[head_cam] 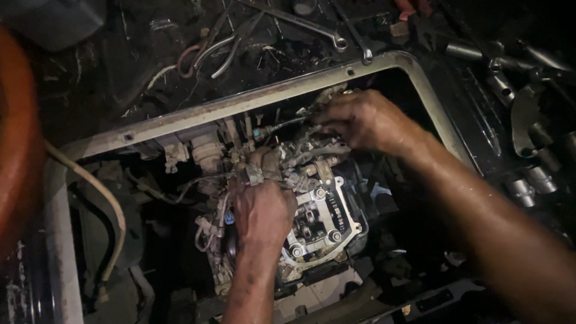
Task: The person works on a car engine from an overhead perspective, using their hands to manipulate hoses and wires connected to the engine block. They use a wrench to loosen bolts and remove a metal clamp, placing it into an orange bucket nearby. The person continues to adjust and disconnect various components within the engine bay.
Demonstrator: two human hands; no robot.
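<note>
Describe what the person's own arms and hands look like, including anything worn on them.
Both arms are bare to the frame's edge: no sleeves, gloves, watch or rings show. The left hand and right hand look smeared with dark grease, and both forearms have a slight oily sheen. The dim light hides finer detail.

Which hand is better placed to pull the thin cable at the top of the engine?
Probably the right hand: its fingertips already pinch the thin cable. The left hand rests lower.

2 hands (264, 213) on exposed engine (318, 210)
</note>
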